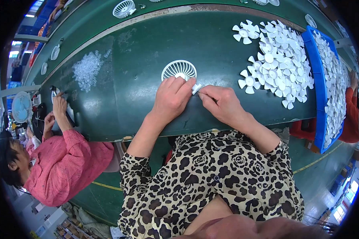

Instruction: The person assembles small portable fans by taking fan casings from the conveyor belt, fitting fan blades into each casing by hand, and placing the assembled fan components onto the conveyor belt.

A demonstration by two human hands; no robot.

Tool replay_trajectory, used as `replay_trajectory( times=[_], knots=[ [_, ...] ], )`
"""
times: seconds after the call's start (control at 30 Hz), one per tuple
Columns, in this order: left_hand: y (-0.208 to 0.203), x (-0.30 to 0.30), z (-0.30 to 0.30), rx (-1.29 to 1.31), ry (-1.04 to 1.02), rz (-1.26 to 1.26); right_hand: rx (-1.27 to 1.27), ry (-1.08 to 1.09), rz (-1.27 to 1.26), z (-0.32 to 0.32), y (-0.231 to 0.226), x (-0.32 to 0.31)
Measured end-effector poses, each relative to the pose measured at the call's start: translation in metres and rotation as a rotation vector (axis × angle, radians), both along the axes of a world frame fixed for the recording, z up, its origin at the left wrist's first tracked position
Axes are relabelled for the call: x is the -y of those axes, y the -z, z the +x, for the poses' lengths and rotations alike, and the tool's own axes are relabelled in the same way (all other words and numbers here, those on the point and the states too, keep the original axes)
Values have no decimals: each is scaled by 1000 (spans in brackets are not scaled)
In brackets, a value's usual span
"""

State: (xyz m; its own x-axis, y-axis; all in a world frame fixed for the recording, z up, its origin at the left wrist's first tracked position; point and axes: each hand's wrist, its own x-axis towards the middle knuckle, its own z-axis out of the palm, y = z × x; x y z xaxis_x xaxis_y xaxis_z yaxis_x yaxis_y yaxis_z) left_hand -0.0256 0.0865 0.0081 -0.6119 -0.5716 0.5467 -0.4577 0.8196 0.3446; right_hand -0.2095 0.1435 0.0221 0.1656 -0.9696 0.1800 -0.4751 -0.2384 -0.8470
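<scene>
Mid-table, my left hand [171,97] is closed on a white round fan grille [179,66], which lies with its ribbed face up. The lower part of the grille is hidden under my fingers. By my left fingertips a short white neck [196,88] sticks out toward the right. My right hand [224,104] pinches thumb and forefinger together at the end of this neck. Whatever sits in that pinch is too small and covered to name.
Right of my hands lies a heap of white fan blades [275,59], beside a blue tray [317,79] full of more. Small clear plastic pieces [87,71] are piled at left. A pink-sleeved person [71,159] works there. More grilles [123,8] sit along the far belt.
</scene>
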Motion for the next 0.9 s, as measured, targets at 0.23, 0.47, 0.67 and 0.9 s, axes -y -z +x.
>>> replay_trajectory(
  times=[0.23,0.47,0.67,0.9],
  knots=[
    [-1,-3,3,-81,51,-64,44,-4,-4,-3,-14,-5],
    [-15,-11,-2,-125,72,-66,9,-31,-116,-5,-29,-9],
    [-34,-28,-4,-297,74,263,-91,-65,-257,-15,-49,-12],
    [-44,-33,-7,-377,81,380,-140,-107,-296,-18,-57,-11]
  ],
)
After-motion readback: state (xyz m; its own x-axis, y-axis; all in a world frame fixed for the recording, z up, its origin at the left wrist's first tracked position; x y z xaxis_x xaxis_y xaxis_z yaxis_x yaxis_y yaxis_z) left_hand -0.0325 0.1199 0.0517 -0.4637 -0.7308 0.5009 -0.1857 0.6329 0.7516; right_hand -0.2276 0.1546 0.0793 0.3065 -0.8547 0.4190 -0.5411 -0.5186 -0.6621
